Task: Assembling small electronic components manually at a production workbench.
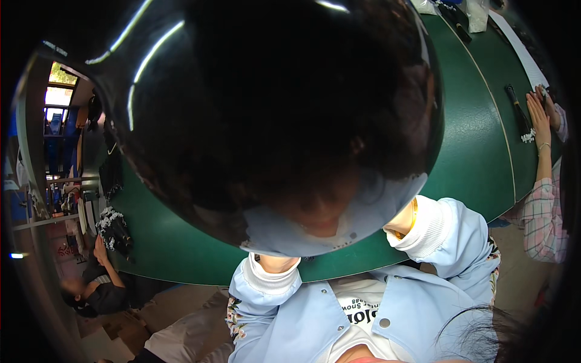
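Note:
A large glossy black rounded thing (pixel 290 121) fills the middle of the view, with light streaks and a reflection of pale blue cloth on it. Behind its lower edge both my hands are mostly hidden. Only the wrist of my left hand (pixel 278 264) shows, coming out of a light blue sleeve with a white cuff. My right hand (pixel 400 221) shows at the wrist, with a yellow band around it. Both wrists are over the near edge of the green table (pixel 472 121). Fingers, and anything they hold, are out of sight. A small dark bit (pixel 310 258) lies beside my left wrist.
At right, another person's hands (pixel 538 115) rest by a black cable bundle (pixel 516 106) with white ends (pixel 528 136). At left, a person (pixel 103 284) reaches toward dark bundles with white tips (pixel 112 224). Clear bags (pixel 477 15) stand at the far right.

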`<state>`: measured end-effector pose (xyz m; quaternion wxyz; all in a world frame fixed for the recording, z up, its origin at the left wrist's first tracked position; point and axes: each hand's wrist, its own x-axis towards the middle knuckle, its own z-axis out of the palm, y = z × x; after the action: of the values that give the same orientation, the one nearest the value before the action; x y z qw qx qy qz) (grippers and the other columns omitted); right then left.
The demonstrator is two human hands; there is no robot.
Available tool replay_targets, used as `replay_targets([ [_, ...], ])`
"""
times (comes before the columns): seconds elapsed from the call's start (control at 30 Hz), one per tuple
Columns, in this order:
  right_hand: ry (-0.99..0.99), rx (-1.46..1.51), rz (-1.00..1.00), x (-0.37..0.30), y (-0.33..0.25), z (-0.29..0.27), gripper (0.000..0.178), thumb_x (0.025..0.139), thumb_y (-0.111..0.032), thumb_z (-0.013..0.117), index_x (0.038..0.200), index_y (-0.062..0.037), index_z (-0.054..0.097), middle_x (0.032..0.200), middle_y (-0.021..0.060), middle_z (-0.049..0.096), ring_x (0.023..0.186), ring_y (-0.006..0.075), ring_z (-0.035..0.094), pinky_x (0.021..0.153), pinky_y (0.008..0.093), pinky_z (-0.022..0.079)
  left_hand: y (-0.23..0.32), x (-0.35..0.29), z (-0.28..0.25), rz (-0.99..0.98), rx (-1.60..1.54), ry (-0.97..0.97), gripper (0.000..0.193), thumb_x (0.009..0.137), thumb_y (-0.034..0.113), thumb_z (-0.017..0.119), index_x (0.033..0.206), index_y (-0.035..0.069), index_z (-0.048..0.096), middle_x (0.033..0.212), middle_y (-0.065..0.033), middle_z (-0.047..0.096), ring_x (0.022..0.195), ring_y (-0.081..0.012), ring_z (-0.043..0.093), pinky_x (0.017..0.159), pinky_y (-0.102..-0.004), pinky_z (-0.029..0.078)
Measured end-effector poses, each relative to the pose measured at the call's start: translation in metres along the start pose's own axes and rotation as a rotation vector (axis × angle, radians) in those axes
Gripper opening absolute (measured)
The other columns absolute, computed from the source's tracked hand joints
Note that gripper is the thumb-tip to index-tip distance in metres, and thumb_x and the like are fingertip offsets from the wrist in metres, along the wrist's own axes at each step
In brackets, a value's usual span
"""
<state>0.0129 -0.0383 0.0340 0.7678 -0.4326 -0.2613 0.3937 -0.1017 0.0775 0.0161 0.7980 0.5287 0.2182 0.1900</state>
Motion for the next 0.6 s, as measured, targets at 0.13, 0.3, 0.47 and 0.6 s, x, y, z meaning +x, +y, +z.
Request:
replay_targets([
  [0.13, -0.007, -0.037, -0.058, 0.003, 0.016, -0.005, 0.019, 0.075, -0.008, 0.059, 0.091, 0.0027, 0.059, 0.082, 0.008, 0.061, 0.076, 0.0107, 0.056, 0.071, 0.0226, 0.044, 0.002, 0.001, 0.005, -0.022, -0.014, -0.002, 0.027, 0.069, -0.005, 0.056, 0.096, -0.003, 0.053, 0.093, -0.0095, 0.058, 0.086, -0.0161, 0.055, 0.081, -0.0278, 0.041],
  [0.3, -0.003, 0.023, -0.05, 0.002, 0.02, -0.004, 0.019, 0.076, -0.008, 0.058, 0.091, 0.0028, 0.059, 0.083, 0.0081, 0.061, 0.077, 0.0114, 0.057, 0.071, 0.0228, 0.045, -0.001, 0.0, 0.002, -0.014, -0.021, -0.001, 0.028, 0.069, -0.004, 0.057, 0.097, -0.003, 0.053, 0.093, -0.0097, 0.058, 0.085, -0.0166, 0.055, 0.08, -0.0278, 0.041],
  [0.47, 0.002, 0.1, 0.001, 0.001, 0.009, -0.001, 0.017, 0.076, -0.008, 0.059, 0.089, 0.0029, 0.058, 0.083, 0.0068, 0.06, 0.077, 0.0111, 0.056, 0.071, 0.0225, 0.045, -0.007, 0.001, -0.01, -0.026, -0.047, -0.03, 0.027, 0.069, -0.003, 0.057, 0.096, -0.003, 0.053, 0.092, -0.0096, 0.058, 0.085, -0.0162, 0.055, 0.078, -0.0272, 0.042],
  [0.6, -0.011, 0.099, 0.009, 0.0, 0.0, 0.0, 0.014, 0.076, -0.007, 0.059, 0.086, 0.002, 0.057, 0.081, 0.0057, 0.06, 0.077, 0.0102, 0.056, 0.071, 0.0219, 0.045, -0.003, 0.0, -0.001, -0.032, -0.05, -0.004, 0.026, 0.069, -0.003, 0.057, 0.094, -0.003, 0.053, 0.09, -0.0093, 0.058, 0.082, -0.0158, 0.056, 0.077, -0.0269, 0.043],
])
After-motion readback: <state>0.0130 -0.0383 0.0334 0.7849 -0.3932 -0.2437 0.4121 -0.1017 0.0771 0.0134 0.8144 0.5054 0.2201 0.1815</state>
